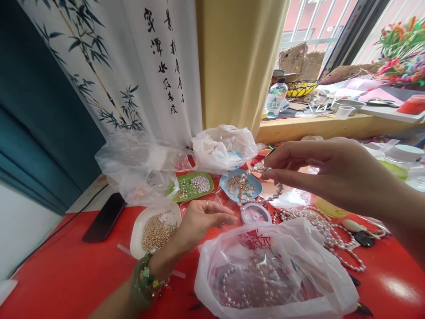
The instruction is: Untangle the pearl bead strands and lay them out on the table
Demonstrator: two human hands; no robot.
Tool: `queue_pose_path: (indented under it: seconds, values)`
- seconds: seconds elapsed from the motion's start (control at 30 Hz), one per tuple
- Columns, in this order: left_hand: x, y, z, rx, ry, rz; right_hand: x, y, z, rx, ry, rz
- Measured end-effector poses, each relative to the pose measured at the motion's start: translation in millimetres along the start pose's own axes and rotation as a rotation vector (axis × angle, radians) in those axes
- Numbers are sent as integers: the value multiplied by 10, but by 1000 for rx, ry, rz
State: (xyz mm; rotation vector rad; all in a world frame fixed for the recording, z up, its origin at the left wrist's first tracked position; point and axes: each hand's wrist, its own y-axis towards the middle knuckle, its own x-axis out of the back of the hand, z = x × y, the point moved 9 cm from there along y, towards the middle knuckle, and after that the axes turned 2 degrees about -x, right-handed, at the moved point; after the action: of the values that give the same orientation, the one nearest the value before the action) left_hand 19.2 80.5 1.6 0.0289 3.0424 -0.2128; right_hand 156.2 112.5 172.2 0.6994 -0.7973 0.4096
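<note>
My right hand (pixel 318 170) is raised over the red table (pixel 73 270), its fingertips pinched on the end of a strand of pearl beads (pixel 265 195) that hangs down toward a heap of pearl strands (pixel 318 226). My left hand (pixel 202 219) rests low on the table, palm up, fingers loosely curled, beside a white plate of small gold beads (pixel 156 228). It wears a ring and a green bead bracelet. Whether it holds the thin thread is unclear. A blue dish of gold findings (pixel 241 185) sits just beyond it.
A clear plastic bag with pearl strands (pixel 272 270) lies in front. A green tray of beads (pixel 191 186), crumpled plastic bags (pixel 142 170), a black phone (pixel 104 217) and a pink round lid (pixel 255 213) are around. A cluttered wooden sill (pixel 332 124) runs behind.
</note>
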Motion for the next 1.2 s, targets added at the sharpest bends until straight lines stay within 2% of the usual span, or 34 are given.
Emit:
queue_pose_path:
  seconds: [0.5,0.83,0.97,1.03,1.13,1.2]
  values:
    - [-57,-67,-100,-39,-24,0,-138,15,107,85,-117,57]
    - [-96,-128,-188,-86,-129,49,-275,17,270,138,-75,102]
    - [-101,-137,-228,-116,-217,58,-365,-29,363,267,-155,94]
    - [-102,-134,-242,-139,-256,69,-329,-59,380,309,-193,15]
    - [-79,-116,-249,-178,-311,63,-160,-84,221,171,-173,-163]
    - [-56,-98,-232,-183,-341,43,-143,-110,29,12,-108,-171]
